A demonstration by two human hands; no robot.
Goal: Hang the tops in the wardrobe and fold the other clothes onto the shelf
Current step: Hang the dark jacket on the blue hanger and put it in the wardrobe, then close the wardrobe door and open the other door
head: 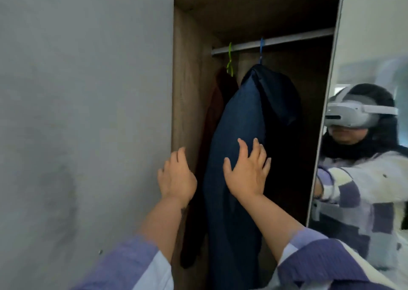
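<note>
In the wardrobe (189,73), a dark-blue top (238,117) hangs creased.

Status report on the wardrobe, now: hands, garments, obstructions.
Left hand open, at the wardrobe's side panel. Right hand open, against the navy garment hanging on the rail. Nothing blocking.

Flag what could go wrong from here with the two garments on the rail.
1. The right hand lies open on the navy top; a sideways push could swing it and slip its blue hanger off the rail.
2. The dark top on the green hanger hangs close against the wardrobe wall, so crowding it may crease it.
3. The left hand is at the wardrobe's edge and could snag there.
</note>
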